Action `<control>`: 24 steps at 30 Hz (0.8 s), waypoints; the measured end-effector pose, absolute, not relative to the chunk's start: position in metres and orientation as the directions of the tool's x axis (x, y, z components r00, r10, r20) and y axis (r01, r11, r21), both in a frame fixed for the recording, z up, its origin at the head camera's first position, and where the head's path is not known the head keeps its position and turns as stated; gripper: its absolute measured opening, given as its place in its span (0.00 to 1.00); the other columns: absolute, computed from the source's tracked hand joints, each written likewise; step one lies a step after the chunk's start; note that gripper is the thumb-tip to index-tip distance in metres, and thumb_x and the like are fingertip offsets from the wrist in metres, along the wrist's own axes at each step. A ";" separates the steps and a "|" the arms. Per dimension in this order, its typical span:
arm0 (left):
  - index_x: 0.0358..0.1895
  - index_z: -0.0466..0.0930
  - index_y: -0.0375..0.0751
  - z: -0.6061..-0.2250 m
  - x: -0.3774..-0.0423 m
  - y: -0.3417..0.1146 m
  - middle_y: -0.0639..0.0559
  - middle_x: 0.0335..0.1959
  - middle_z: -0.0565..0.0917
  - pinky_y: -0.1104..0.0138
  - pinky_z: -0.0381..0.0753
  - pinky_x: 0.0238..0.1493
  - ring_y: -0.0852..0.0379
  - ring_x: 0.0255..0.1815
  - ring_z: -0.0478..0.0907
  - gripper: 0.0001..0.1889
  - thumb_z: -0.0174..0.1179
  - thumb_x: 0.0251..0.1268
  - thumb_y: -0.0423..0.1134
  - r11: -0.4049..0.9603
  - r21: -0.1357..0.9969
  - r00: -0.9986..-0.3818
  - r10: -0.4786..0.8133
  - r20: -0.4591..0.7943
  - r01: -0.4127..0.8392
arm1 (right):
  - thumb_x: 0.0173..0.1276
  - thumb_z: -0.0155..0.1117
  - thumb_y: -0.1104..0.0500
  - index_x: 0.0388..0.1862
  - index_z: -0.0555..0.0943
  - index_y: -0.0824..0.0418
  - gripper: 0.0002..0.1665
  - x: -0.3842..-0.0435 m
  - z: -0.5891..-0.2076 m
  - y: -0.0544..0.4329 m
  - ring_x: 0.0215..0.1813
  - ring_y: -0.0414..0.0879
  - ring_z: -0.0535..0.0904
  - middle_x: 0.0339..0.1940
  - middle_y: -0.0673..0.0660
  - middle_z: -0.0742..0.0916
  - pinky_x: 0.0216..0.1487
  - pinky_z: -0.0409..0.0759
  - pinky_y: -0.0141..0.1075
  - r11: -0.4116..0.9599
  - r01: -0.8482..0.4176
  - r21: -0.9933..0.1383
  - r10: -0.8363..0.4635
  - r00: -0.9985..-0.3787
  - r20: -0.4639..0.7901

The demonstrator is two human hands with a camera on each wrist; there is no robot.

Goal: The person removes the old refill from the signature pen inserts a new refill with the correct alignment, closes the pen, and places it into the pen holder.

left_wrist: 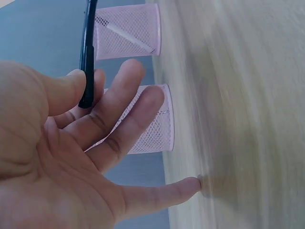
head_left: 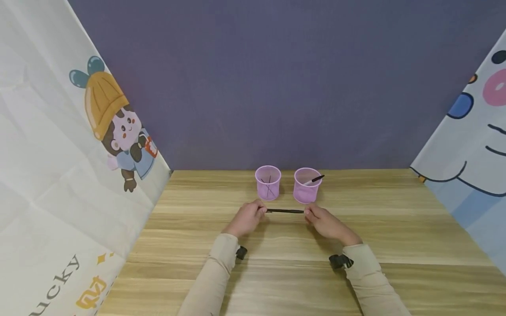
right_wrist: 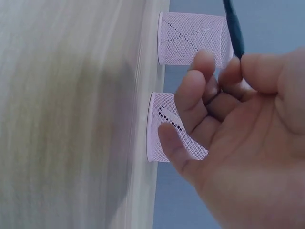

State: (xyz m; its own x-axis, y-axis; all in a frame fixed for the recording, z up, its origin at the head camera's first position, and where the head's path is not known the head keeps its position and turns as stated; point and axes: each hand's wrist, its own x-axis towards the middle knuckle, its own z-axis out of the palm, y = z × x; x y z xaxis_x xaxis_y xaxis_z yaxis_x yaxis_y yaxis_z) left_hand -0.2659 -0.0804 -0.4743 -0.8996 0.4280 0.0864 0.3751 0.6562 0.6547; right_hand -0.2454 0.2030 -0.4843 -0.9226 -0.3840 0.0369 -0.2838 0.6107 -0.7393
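A slim black pen (head_left: 284,211) is held level between both hands, just in front of two pink mesh cups. My left hand (head_left: 246,218) pinches its left end between thumb and index finger; in the left wrist view the other fingers are spread and the little finger (left_wrist: 157,196) reaches down to the tabletop. With thumb and index fingertip, my right hand (head_left: 327,223) pinches the pen's tapered right end, its remaining fingers loosely bent. The left cup (head_left: 262,192) has thin dark crossed sticks in it. A white pen with a black end (head_left: 317,178) leans in the right cup (head_left: 305,195).
Both cups stand upright near the back of the wood-grain table (head_left: 189,193), a small gap between them. Behind rises a dark blue-grey panel (head_left: 276,87). Printed cloths hang at the left (head_left: 47,153) and right (head_left: 474,166).
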 end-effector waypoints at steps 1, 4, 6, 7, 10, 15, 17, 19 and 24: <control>0.44 0.79 0.39 -0.474 -0.266 -0.081 0.44 0.34 0.88 0.63 0.84 0.43 0.55 0.37 0.84 0.09 0.49 0.81 0.35 0.654 0.661 -0.900 0.429 0.077 0.369 | 0.85 0.44 0.57 0.38 0.70 0.59 0.13 -0.246 -0.485 0.203 0.32 0.41 0.71 0.28 0.51 0.76 0.35 0.70 0.34 0.610 -0.278 -0.742 -0.380 -0.924 0.034; 0.45 0.79 0.39 -0.475 -0.267 -0.083 0.47 0.33 0.88 0.64 0.84 0.43 0.56 0.36 0.84 0.09 0.49 0.82 0.37 0.649 0.672 -0.899 0.434 0.058 0.357 | 0.86 0.43 0.55 0.36 0.71 0.57 0.16 -0.247 -0.485 0.203 0.31 0.42 0.71 0.28 0.51 0.77 0.35 0.71 0.34 0.617 -0.273 -0.738 -0.368 -0.929 0.036; 0.45 0.79 0.38 -0.476 -0.268 -0.085 0.50 0.31 0.88 0.65 0.83 0.42 0.57 0.36 0.83 0.10 0.49 0.82 0.38 0.647 0.676 -0.898 0.436 0.051 0.352 | 0.86 0.42 0.53 0.35 0.72 0.57 0.18 -0.247 -0.485 0.202 0.30 0.42 0.72 0.27 0.51 0.78 0.35 0.71 0.34 0.618 -0.270 -0.738 -0.359 -0.933 0.040; 0.46 0.80 0.38 -0.476 -0.269 -0.085 0.51 0.30 0.88 0.65 0.83 0.42 0.57 0.36 0.84 0.11 0.49 0.82 0.38 0.643 0.681 -0.898 0.438 0.050 0.351 | 0.86 0.42 0.53 0.34 0.73 0.57 0.19 -0.248 -0.485 0.202 0.30 0.42 0.72 0.27 0.50 0.78 0.36 0.72 0.34 0.618 -0.269 -0.739 -0.354 -0.934 0.044; 0.47 0.80 0.36 -0.476 -0.269 -0.087 0.53 0.29 0.87 0.65 0.82 0.42 0.55 0.35 0.84 0.12 0.49 0.82 0.39 0.632 0.694 -0.896 0.442 0.043 0.345 | 0.87 0.42 0.52 0.34 0.73 0.59 0.21 -0.248 -0.484 0.202 0.30 0.41 0.72 0.26 0.51 0.78 0.36 0.72 0.34 0.602 -0.280 -0.748 -0.360 -0.931 0.059; 0.45 0.81 0.36 -0.475 -0.269 -0.090 0.54 0.27 0.87 0.66 0.80 0.39 0.54 0.33 0.83 0.11 0.51 0.81 0.39 0.615 0.714 -0.895 0.445 0.036 0.334 | 0.86 0.43 0.54 0.33 0.74 0.60 0.20 -0.247 -0.482 0.202 0.29 0.39 0.72 0.25 0.51 0.78 0.36 0.71 0.33 0.585 -0.309 -0.750 -0.366 -0.926 0.095; 0.44 0.81 0.36 -0.474 -0.269 -0.091 0.54 0.27 0.87 0.67 0.78 0.37 0.53 0.33 0.83 0.11 0.51 0.81 0.40 0.612 0.719 -0.895 0.444 0.033 0.330 | 0.86 0.44 0.55 0.33 0.74 0.61 0.20 -0.247 -0.482 0.202 0.29 0.39 0.72 0.25 0.51 0.78 0.35 0.71 0.33 0.585 -0.320 -0.745 -0.368 -0.924 0.108; 0.43 0.81 0.37 -0.473 -0.268 -0.091 0.54 0.27 0.87 0.67 0.77 0.35 0.52 0.32 0.83 0.11 0.52 0.81 0.40 0.610 0.722 -0.894 0.447 0.029 0.328 | 0.85 0.46 0.55 0.33 0.75 0.62 0.20 -0.247 -0.482 0.202 0.29 0.39 0.72 0.25 0.52 0.79 0.35 0.71 0.32 0.585 -0.323 -0.744 -0.367 -0.923 0.113; 0.43 0.81 0.38 -0.471 -0.268 -0.093 0.54 0.27 0.87 0.68 0.77 0.35 0.52 0.33 0.82 0.11 0.52 0.80 0.40 0.609 0.726 -0.892 0.451 0.013 0.319 | 0.84 0.49 0.56 0.33 0.76 0.63 0.18 -0.248 -0.483 0.203 0.29 0.39 0.72 0.25 0.52 0.79 0.35 0.71 0.32 0.582 -0.335 -0.741 -0.374 -0.919 0.122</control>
State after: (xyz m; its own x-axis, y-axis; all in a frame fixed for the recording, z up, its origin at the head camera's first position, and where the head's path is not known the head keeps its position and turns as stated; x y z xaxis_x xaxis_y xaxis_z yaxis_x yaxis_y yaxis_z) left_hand -0.2677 -0.0927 -0.4706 -0.8923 0.4513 0.0133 0.3188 0.6089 0.7264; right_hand -0.2479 0.2026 -0.4826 -0.9194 -0.3740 0.1216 -0.3348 0.5820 -0.7411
